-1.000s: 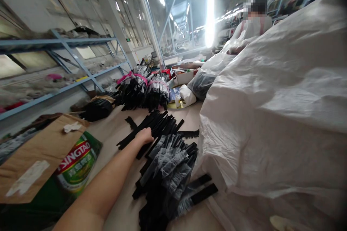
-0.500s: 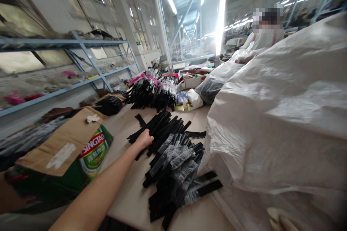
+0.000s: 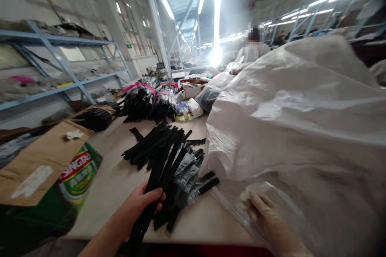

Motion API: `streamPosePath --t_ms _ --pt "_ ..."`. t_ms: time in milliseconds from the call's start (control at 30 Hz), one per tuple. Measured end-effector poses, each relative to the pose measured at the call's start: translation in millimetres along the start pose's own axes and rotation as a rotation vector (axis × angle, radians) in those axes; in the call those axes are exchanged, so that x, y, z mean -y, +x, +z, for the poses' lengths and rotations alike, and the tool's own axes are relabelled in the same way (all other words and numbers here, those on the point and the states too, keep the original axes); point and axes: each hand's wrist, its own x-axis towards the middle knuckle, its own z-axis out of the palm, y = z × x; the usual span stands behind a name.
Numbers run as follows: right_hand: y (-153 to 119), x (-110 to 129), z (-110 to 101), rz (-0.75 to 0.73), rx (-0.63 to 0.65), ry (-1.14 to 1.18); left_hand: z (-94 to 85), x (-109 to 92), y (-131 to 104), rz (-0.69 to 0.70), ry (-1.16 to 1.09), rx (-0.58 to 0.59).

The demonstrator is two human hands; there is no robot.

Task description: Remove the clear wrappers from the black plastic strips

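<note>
My left hand (image 3: 143, 204) is wrapped round a bundle of long black strips (image 3: 161, 168), lifted at the near edge of the table. My right hand (image 3: 261, 209), in a pale glove, has its fingers bent together on a thin clear plastic bag (image 3: 286, 196), to the right. Between the hands lies a pile of black strips in clear plastic wrappers (image 3: 187, 172), partly covered by the held bundle. Loose black strips (image 3: 144, 146) lie behind my left hand.
A large white plastic sheet (image 3: 295, 120) is heaped on the right. Bundles with pink ties (image 3: 138, 100) stand at the table's back. A green and brown carton (image 3: 39, 168) is on the left, near blue shelving (image 3: 60, 68). A person (image 3: 253, 48) is beyond the sheet.
My left hand has drawn a bundle of black strips off the pile, toward me. My right hand with the clear bag has come into view. The camera has turned right.
</note>
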Motion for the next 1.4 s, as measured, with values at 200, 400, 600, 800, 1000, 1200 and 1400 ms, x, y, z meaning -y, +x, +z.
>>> streamPosePath --t_ms 200,400,600,800,1000,1200,1400 --pt "-4.2 12.5 36.1 0.105 0.085 0.317 48.1 33.8 -40.0 -0.053 0.033 0.085" --pt "-7.4 13.1 43.6 0.157 0.063 0.387 68.6 41.4 -50.2 0.072 0.118 0.139" --pt "-9.3 4.8 43.4 0.106 0.119 0.335 67.3 45.2 -44.9 0.276 0.350 0.051" --pt "-12.6 7.5 44.3 0.047 0.146 0.248 63.1 52.1 -44.1 0.308 0.484 0.039" --pt "-11.8 6.9 45.6 0.050 0.108 0.338 67.4 54.3 -51.0 0.356 0.442 -0.033" --pt "-13.1 5.7 45.0 0.046 0.154 0.313 73.8 53.7 -52.7 0.448 0.413 -0.119" --pt "-15.5 6.2 42.9 0.034 0.177 0.269 69.1 52.1 -50.6 0.491 0.557 -0.097"
